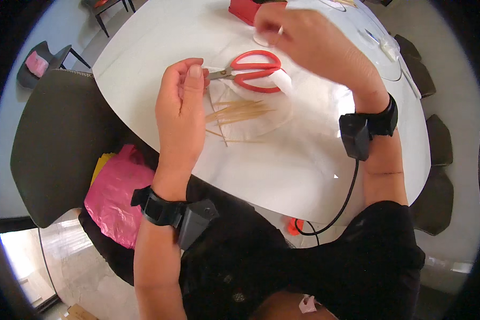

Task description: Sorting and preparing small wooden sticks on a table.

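My left hand point(185, 94) is raised over the white table by the blade end of red-handled scissors point(256, 72); its fingers are curled, and whether they hold anything cannot be made out. Thin straw-coloured sticks point(240, 112) lie in a loose bundle on a pale, see-through sheet just right of that hand. White paper or tissue point(282, 81) lies at the scissors' handles. My right hand point(292, 32), blurred, is above a small white round thing point(262, 40) at the top of the table. A small white tip shows between its fingers; what it belongs to is unclear.
A red box-like thing point(244, 11) stands at the table's far side. Clear plastic and a cable lie at the right point(390, 48). A pink plastic bag point(122, 196) rests by my left forearm, near a grey chair point(60, 148). A black cable hangs from my right wrist device point(356, 134).
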`<action>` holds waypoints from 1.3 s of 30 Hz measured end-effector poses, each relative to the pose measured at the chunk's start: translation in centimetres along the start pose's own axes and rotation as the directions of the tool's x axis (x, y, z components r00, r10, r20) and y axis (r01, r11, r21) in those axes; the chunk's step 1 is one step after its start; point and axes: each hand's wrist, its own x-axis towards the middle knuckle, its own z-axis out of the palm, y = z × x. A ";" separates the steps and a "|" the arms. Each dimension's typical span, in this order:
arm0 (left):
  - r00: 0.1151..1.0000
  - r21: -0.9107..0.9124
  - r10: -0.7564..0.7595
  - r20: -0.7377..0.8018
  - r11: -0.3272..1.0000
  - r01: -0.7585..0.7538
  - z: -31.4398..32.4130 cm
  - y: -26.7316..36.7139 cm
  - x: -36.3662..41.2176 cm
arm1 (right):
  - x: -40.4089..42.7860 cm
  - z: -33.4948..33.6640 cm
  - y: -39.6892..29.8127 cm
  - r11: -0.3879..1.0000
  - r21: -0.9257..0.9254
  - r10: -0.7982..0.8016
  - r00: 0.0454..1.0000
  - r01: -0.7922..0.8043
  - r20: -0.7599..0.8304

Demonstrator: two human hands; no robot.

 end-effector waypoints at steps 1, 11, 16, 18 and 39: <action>1.000 -0.009 -0.003 -0.006 1.000 0.003 -0.1 0.1 -0.1 | 0.2 -0.5 0.4 1.000 -0.002 -0.004 1.000 0.004 -0.001; 1.000 -0.009 -0.016 0.007 1.000 0.016 0.1 0.2 -0.1 | -0.7 1.8 6.4 0.924 -0.356 0.050 0.968 -0.138 -0.245; 1.000 -0.016 -0.012 0.007 1.000 0.012 0.2 0.2 0.0 | -0.9 2.7 6.8 0.951 -0.281 0.091 0.986 -0.128 -0.141; 1.000 -0.019 -0.013 0.008 1.000 0.013 0.4 0.3 0.0 | -1.1 3.2 7.2 0.930 -0.359 0.055 0.996 -0.077 -0.071; 1.000 -0.015 0.006 -0.012 1.000 -0.006 0.2 -0.1 0.0 | -1.1 0.8 -4.9 0.946 0.325 -0.193 0.781 -0.014 0.594</action>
